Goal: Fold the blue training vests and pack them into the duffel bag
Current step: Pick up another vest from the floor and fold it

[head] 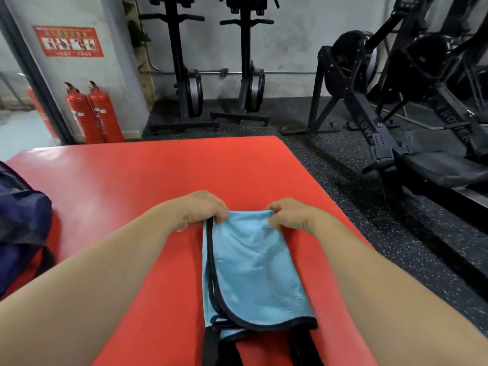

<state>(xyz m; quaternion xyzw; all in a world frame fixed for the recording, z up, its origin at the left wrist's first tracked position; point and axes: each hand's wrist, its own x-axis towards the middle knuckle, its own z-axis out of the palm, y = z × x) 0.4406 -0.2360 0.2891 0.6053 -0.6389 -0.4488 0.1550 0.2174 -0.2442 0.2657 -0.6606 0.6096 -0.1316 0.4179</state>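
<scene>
Looking down on a red tabletop [126,180] in a gym. Gripping the far edge of a folded light blue vest [253,273] with both hands. Pinching its far left corner with the left hand [203,210], fingers curled over the cloth. Pinching its far right corner with the right hand [290,215], thumb and fingers closed on the fold. Reaching in with bare forearms from 7 and 5 o'clock.

Finding the vest just below centre, stretching towards 6 o'clock, lying flat on the tabletop, with black trim running down its left side and round its near edge. Noticing black straps [211,347] poking out from under that near edge at 6 o'clock.

Finding a dark blue bag [21,228] at 9 o'clock, sitting at the tabletop's left edge, well apart from the vest and partly cut off by the frame.

Taking in, beyond the tabletop, two red extinguishers [92,114] at 10 o'clock against a grey wall, a red sign [68,41] above them, black exercise machines [383,107] from 12 to 3 o'clock, and speckled dark floor [369,220] at 3 o'clock.
</scene>
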